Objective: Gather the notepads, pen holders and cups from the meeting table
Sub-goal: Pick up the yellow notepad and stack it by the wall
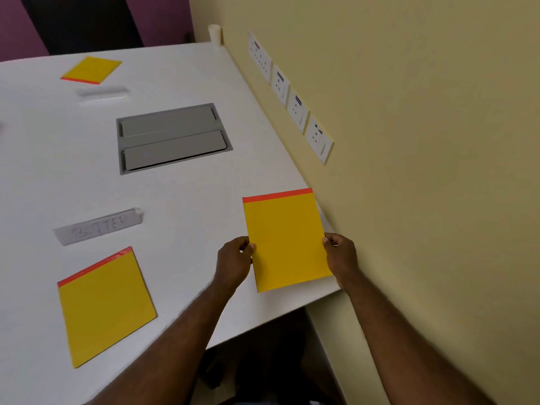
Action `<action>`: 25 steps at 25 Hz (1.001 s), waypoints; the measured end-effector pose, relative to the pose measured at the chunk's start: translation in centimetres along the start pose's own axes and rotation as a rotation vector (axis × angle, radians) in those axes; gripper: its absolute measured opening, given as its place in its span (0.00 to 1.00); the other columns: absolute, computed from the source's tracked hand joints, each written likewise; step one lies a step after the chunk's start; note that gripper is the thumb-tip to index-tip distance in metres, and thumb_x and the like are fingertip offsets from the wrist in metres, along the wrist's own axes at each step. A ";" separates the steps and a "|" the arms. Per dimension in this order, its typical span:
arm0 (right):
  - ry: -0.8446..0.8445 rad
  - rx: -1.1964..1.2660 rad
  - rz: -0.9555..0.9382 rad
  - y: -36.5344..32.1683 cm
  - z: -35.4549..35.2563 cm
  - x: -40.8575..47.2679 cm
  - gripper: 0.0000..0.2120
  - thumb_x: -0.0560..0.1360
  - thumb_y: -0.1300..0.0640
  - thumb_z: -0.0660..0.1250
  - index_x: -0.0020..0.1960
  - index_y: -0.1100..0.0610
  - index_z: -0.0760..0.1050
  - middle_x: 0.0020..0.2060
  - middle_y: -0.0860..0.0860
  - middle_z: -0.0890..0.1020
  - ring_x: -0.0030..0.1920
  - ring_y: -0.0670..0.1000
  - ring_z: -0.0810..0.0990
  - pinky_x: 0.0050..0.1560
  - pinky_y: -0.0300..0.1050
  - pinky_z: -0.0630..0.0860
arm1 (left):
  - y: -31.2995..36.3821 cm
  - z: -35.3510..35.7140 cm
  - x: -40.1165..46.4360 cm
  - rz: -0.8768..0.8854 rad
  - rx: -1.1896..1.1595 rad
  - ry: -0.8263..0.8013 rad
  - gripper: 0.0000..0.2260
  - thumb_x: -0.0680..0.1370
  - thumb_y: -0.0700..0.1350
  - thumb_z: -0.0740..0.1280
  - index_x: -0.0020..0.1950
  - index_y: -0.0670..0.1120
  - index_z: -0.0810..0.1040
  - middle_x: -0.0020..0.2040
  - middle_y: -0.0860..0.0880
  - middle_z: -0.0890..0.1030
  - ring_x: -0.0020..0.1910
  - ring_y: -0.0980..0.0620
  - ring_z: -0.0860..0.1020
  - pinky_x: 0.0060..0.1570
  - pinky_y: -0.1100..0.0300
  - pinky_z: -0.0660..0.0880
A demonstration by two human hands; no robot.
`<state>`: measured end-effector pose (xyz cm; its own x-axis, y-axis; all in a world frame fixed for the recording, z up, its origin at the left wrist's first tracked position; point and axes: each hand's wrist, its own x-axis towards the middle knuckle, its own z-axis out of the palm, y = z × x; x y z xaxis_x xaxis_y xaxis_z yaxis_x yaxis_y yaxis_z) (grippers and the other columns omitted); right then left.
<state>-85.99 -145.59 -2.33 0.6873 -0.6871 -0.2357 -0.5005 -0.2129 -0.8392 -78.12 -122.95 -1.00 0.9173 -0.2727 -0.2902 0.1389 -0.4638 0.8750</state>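
Note:
A yellow notepad with an orange top strip (286, 238) is at the near right corner of the white table (187, 188). My left hand (235, 263) pinches its left edge and my right hand (342, 257) pinches its right edge. A second yellow notepad (105, 305) lies flat at the near left. A third notepad (91, 70) lies at the far left. A white paper cup (214, 33) stands at the far corner against the wall. Two clear holders lie on the table: one with writing (98, 226), another farther back (102, 93).
A grey cable hatch (172, 138) is set into the table's middle. The yellow wall (423, 141) runs along the table's right edge with a row of white sockets (289, 95). Dark floor shows below the near table edge.

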 end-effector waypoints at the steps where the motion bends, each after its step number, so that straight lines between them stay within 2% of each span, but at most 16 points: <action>1: -0.018 -0.014 -0.009 -0.2 0.4 1.5 0.12 0.80 0.63 0.62 0.60 0.66 0.78 0.55 0.58 0.82 0.52 0.52 0.77 0.52 0.42 0.70 | 0.0 0.5 1.1 -0.009 -0.001 0.022 0.13 0.82 0.43 0.61 0.64 0.41 0.77 0.56 0.42 0.81 0.44 0.49 0.79 0.36 0.71 0.71; 4: -0.050 -0.070 -0.048 -0.5 1.4 5.7 0.12 0.80 0.63 0.62 0.60 0.66 0.78 0.54 0.59 0.82 0.53 0.56 0.79 0.52 0.43 0.71 | 0.5 2.1 3.9 -0.034 -0.016 0.104 0.16 0.82 0.43 0.61 0.70 0.43 0.73 0.52 0.44 0.82 0.40 0.50 0.80 0.40 0.66 0.73; 7: -0.084 -0.111 -0.077 -1.0 2.8 9.5 0.13 0.80 0.65 0.61 0.61 0.66 0.77 0.55 0.59 0.82 0.52 0.56 0.79 0.50 0.42 0.71 | 0.9 3.5 6.7 -0.063 -0.036 0.206 0.16 0.81 0.44 0.63 0.69 0.43 0.74 0.52 0.42 0.83 0.40 0.48 0.81 0.44 0.59 0.76; 9: -0.110 -0.140 -0.073 -1.4 4.1 11.5 0.14 0.79 0.66 0.61 0.63 0.66 0.76 0.57 0.60 0.81 0.52 0.54 0.78 0.53 0.46 0.74 | 0.7 3.8 8.6 -0.092 -0.066 0.263 0.15 0.80 0.44 0.64 0.67 0.43 0.76 0.51 0.42 0.84 0.40 0.47 0.82 0.40 0.65 0.75; 11: -0.134 -0.184 -0.072 -1.6 5.3 13.3 0.14 0.78 0.66 0.63 0.63 0.65 0.75 0.51 0.58 0.80 0.51 0.55 0.77 0.53 0.45 0.73 | 0.5 3.9 10.5 -0.116 -0.083 0.299 0.14 0.79 0.43 0.66 0.65 0.43 0.78 0.50 0.42 0.84 0.39 0.49 0.81 0.35 0.73 0.72; 13: -0.170 -0.250 -0.071 -1.7 6.3 14.9 0.15 0.78 0.65 0.64 0.63 0.64 0.75 0.47 0.55 0.78 0.48 0.53 0.75 0.52 0.45 0.73 | 0.2 3.9 12.4 -0.131 -0.116 0.328 0.13 0.79 0.41 0.67 0.63 0.42 0.79 0.51 0.43 0.84 0.39 0.49 0.81 0.32 0.75 0.73; 15: -0.195 -0.279 -0.031 -1.8 7.3 16.3 0.16 0.77 0.63 0.65 0.65 0.63 0.74 0.53 0.57 0.79 0.53 0.57 0.78 0.57 0.51 0.76 | -0.1 4.2 14.1 -0.163 -0.156 0.331 0.12 0.78 0.40 0.68 0.61 0.41 0.80 0.53 0.43 0.84 0.40 0.47 0.82 0.36 0.69 0.77; 17: -0.188 -0.315 0.002 -1.9 8.0 17.6 0.19 0.77 0.63 0.66 0.68 0.62 0.72 0.60 0.60 0.78 0.61 0.60 0.77 0.61 0.56 0.75 | -0.6 4.7 15.8 -0.206 -0.172 0.312 0.12 0.77 0.39 0.68 0.60 0.41 0.81 0.55 0.43 0.84 0.41 0.45 0.83 0.44 0.56 0.80; 18: -0.185 -0.348 0.004 -2.0 8.3 18.0 0.21 0.77 0.62 0.66 0.69 0.61 0.71 0.62 0.60 0.77 0.63 0.60 0.75 0.62 0.57 0.74 | -0.9 4.9 16.5 -0.224 -0.175 0.307 0.12 0.77 0.40 0.69 0.60 0.41 0.81 0.55 0.43 0.84 0.41 0.45 0.82 0.47 0.53 0.80; 21: -0.166 -0.466 0.023 -2.1 9.2 19.1 0.27 0.76 0.59 0.69 0.72 0.58 0.66 0.65 0.60 0.73 0.66 0.61 0.72 0.63 0.57 0.73 | -1.5 5.7 18.4 -0.263 -0.204 0.297 0.13 0.76 0.40 0.70 0.60 0.41 0.81 0.55 0.42 0.84 0.44 0.42 0.83 0.50 0.51 0.80; 23: -0.151 -0.525 0.053 -2.1 9.5 19.7 0.30 0.75 0.56 0.71 0.73 0.56 0.63 0.65 0.60 0.72 0.66 0.62 0.71 0.61 0.56 0.73 | -1.7 6.3 19.4 -0.277 -0.215 0.283 0.13 0.76 0.41 0.70 0.60 0.41 0.81 0.54 0.42 0.84 0.48 0.39 0.82 0.54 0.45 0.79; 25: -0.143 -0.556 0.078 -2.1 9.6 20.1 0.32 0.74 0.55 0.72 0.74 0.54 0.61 0.66 0.60 0.71 0.67 0.62 0.69 0.61 0.57 0.72 | -1.7 7.0 20.1 -0.286 -0.241 0.272 0.13 0.76 0.41 0.70 0.60 0.42 0.82 0.53 0.42 0.84 0.50 0.40 0.82 0.54 0.43 0.79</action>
<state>-66.12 -152.26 -10.04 0.6822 -0.6229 -0.3829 -0.7274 -0.5248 -0.4422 -62.54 -133.50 -10.99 0.8896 0.0838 -0.4490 0.4540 -0.2699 0.8491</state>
